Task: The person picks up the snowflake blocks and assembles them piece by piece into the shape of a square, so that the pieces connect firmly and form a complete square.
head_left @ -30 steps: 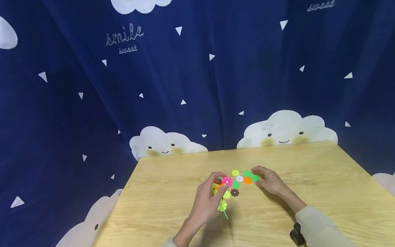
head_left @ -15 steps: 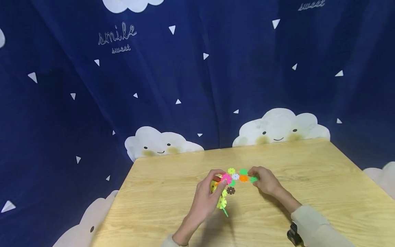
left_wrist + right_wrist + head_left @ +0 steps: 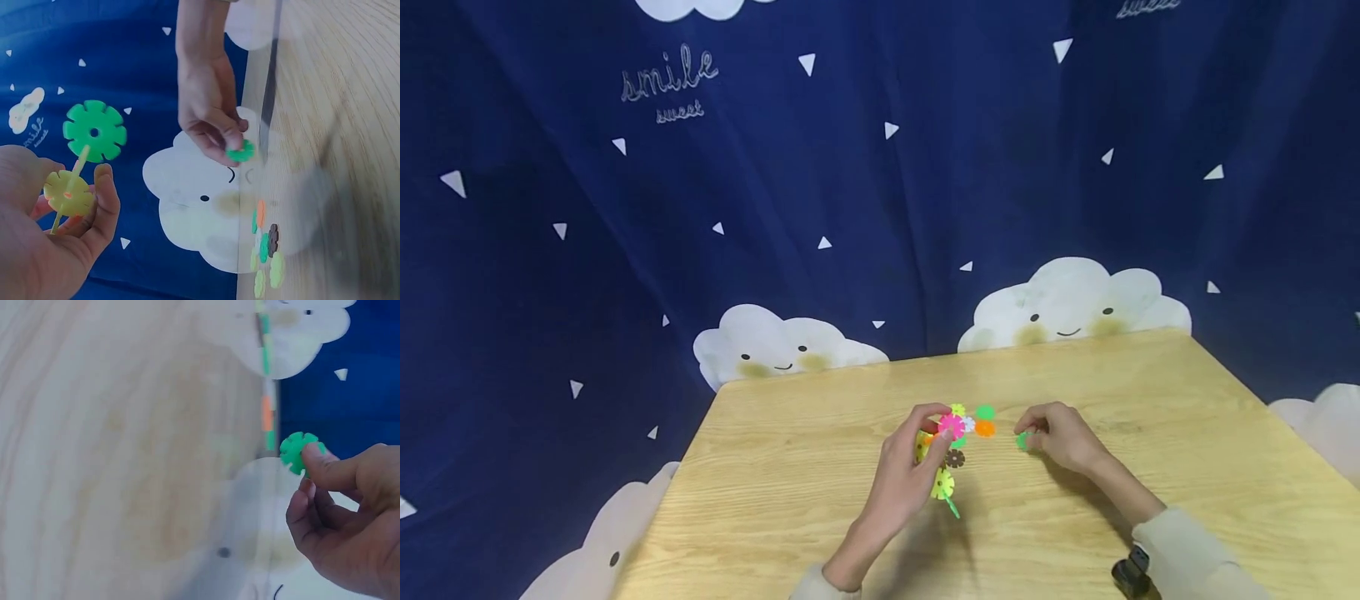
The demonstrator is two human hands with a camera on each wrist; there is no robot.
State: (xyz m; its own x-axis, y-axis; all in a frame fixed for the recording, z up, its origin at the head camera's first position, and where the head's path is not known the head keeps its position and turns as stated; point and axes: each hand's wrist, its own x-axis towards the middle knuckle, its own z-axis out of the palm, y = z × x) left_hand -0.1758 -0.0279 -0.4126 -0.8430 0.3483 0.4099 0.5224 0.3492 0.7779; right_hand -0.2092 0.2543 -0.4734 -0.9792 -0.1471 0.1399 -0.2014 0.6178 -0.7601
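Note:
My left hand holds up a cluster of joined, notched plastic flower discs. A pink disc faces the head camera, and a yellow disc hangs lower with a green one seen edge-on below it. In the left wrist view, a yellow disc sits among the fingers and a green disc stands out beyond them. To the right, my right hand pinches a single green disc between thumb and fingers, above the table. Part of the cluster is hidden behind my left hand.
Loose discs lie on the wooden table between the hands, among them an orange disc, a green disc and a brown disc. A dark blue curtain with clouds hangs behind the table.
My right hand has closed its fingers on a green disc beside the loose ones and drawn it away to the right. My left hand keeps its hold on the cluster. The head view has shifted slightly.

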